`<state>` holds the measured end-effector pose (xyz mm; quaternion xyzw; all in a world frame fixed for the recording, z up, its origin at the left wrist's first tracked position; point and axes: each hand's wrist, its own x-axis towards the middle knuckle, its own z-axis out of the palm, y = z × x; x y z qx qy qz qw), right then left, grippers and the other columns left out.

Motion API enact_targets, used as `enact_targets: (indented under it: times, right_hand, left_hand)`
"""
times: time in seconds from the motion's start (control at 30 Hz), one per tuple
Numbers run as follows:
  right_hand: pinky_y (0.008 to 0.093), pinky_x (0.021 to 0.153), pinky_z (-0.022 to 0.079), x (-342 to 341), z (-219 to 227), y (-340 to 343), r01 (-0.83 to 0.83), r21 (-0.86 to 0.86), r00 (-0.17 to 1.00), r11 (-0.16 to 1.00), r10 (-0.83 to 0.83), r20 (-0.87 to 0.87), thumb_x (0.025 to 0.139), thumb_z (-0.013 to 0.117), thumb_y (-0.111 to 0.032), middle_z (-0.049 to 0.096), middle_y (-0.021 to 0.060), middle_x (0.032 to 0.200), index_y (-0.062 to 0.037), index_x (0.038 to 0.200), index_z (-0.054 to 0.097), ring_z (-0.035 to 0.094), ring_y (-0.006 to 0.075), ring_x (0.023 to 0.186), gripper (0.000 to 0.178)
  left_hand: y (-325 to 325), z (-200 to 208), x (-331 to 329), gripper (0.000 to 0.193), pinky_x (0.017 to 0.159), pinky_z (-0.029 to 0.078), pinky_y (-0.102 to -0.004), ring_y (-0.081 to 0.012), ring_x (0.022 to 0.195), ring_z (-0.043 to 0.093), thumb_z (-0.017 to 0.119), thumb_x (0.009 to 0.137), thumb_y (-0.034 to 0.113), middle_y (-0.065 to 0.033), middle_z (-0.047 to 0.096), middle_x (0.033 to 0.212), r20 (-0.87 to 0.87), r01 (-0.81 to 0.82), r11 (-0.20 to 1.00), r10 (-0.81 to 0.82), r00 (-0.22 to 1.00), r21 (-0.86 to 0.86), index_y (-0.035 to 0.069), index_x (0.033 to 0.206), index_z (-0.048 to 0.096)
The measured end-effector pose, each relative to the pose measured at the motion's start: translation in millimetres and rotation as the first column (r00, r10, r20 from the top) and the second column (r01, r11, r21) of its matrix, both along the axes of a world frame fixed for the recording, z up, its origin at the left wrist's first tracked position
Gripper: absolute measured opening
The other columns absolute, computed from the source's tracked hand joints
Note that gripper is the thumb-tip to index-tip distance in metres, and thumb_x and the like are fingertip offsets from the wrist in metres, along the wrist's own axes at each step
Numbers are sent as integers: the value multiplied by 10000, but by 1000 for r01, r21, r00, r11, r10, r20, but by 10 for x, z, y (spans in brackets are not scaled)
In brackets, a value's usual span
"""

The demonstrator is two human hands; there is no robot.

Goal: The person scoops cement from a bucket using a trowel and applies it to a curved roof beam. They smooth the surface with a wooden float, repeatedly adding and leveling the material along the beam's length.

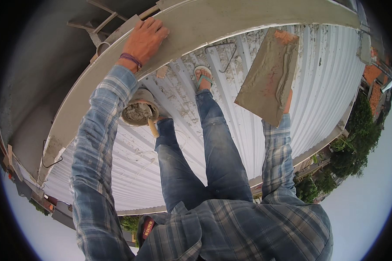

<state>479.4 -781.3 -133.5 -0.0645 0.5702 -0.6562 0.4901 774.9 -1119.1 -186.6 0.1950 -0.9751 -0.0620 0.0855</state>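
My left hand [147,40] rests on the grey plastered top of a low curved wall [213,21], its fingers laid over the surface. A dark cord is tied round that wrist. In my right hand [288,101], mostly hidden beneath it, is a flat mortar board [268,76] held up off the roof. Wet grey mortar coats the board, with a ridge along its right side and orange-red showing at the far corner. Beside my left forearm stands a bucket [154,108] with grey mortar in it. A tool with a pale yellow handle [153,128] leans out over its rim.
I stand on a ribbed metal roof [326,87] spattered with mortar crumbs. A bent metal rod [224,56] and a small broken piece [162,71] lie by my sandalled foot [203,77]. Wooden framing [102,19] stands beyond the wall at far left. Trees [353,152] show at right.
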Motion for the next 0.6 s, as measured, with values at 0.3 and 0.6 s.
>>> enact_targets:
  times: [0.3,0.6]
  right_hand:
    - [323,789,534,661,495,-1327,-83,208,980,975,118,-160,925,600,-127,641,110,1105,14,1191,540,638,182,917,307]
    - [409,877,491,1519,-134,-2598,-180,504,23,845,516,-856,780,732,-189,591,151,1100,-27,1141,512,600,331,1012,453]
  left_hand:
    - [1073,546,160,119,778,419,-395,-297,873,498,601,845,133,-112,501,894,-73,-181,871,239,968,456,51,910,546]
    - [3301,244,2287,268,803,488,-447,-348,875,597,541,951,271,-154,634,870,696,-877,270,534,480,398,33,857,620]
